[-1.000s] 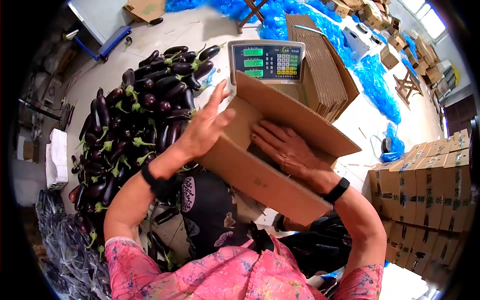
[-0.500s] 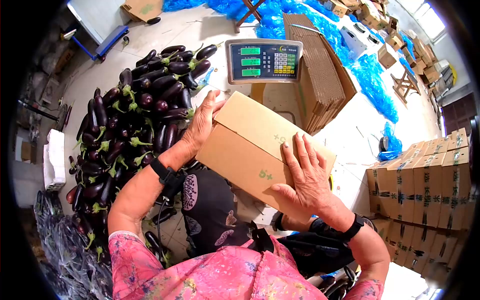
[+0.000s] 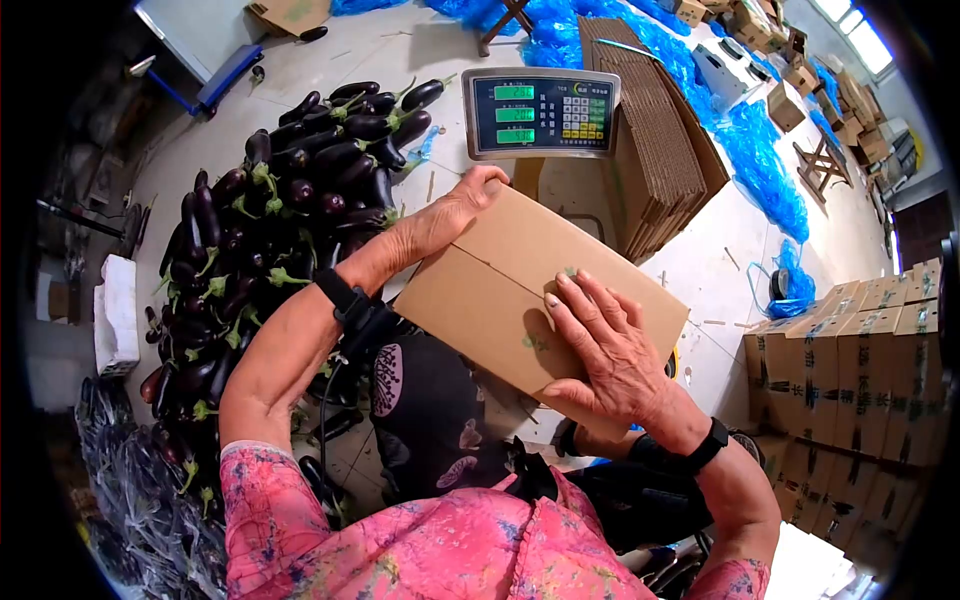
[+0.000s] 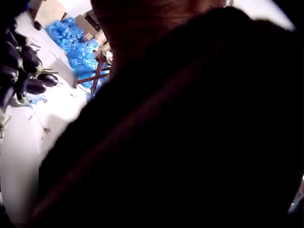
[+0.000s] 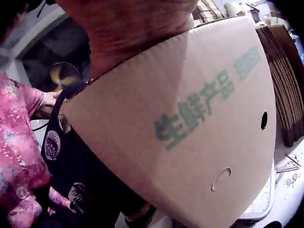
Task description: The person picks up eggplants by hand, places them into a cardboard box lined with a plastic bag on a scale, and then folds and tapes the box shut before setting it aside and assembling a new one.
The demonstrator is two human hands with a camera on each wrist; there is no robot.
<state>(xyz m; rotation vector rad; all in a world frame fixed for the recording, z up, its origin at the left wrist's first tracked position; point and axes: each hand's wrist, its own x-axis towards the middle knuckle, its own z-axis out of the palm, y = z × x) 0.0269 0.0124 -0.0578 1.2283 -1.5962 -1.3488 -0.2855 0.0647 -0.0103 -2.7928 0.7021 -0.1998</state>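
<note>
A brown cardboard box (image 3: 510,300) sits tilted over the person's lap, its top flaps folded down and a seam running across them. The left hand (image 3: 450,215) grips the box's far left corner, with some of its fingers hidden behind the edge. Lying on the top flap is the right hand (image 3: 615,355), fingers extended and spread over a green print. In the right wrist view, the box's side (image 5: 204,123) shows green lettering, a hole and a curved cut. A dark sleeve or strap blocks most of the left wrist view.
A big pile of eggplants (image 3: 300,220) covers the floor at the left. Ahead stands a scale display (image 3: 540,112), beside a bundle of flat cartons (image 3: 650,140). Packed boxes (image 3: 850,370) are stacked at the right, and blue plastic sheeting (image 3: 755,160) lies behind.
The box's standing flaps were folded down, closing its top. The right hand came out of the box onto the flap. The left hand shifted to the far corner and bent round it.
</note>
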